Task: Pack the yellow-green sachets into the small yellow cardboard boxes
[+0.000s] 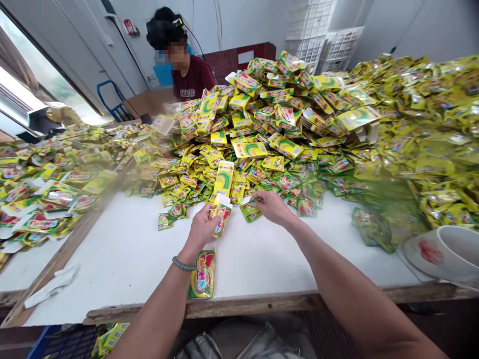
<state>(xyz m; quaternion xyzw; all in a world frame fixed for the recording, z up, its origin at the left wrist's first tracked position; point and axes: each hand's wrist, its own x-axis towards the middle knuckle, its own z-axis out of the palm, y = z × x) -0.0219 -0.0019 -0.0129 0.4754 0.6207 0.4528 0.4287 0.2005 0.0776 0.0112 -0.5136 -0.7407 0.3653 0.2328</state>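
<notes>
My left hand (202, 227) is closed around a small stack of yellow-green sachets (221, 214) held upright above the white table (123, 254). My right hand (271, 205) reaches to the edge of the big pile, its fingers pinching a green sachet (250, 212) lying on the table. Just beyond stands a yellow carton (224, 178) among the loose sachets. One more sachet (202, 275) lies flat near the table's front edge, under my left wrist.
A huge heap of yellow cartons and sachets (284, 119) covers the back and right of the table. A person in a dark red shirt (189, 75) sits opposite. A white bowl (445, 252) sits at the right edge. White crates (322, 35) stand behind.
</notes>
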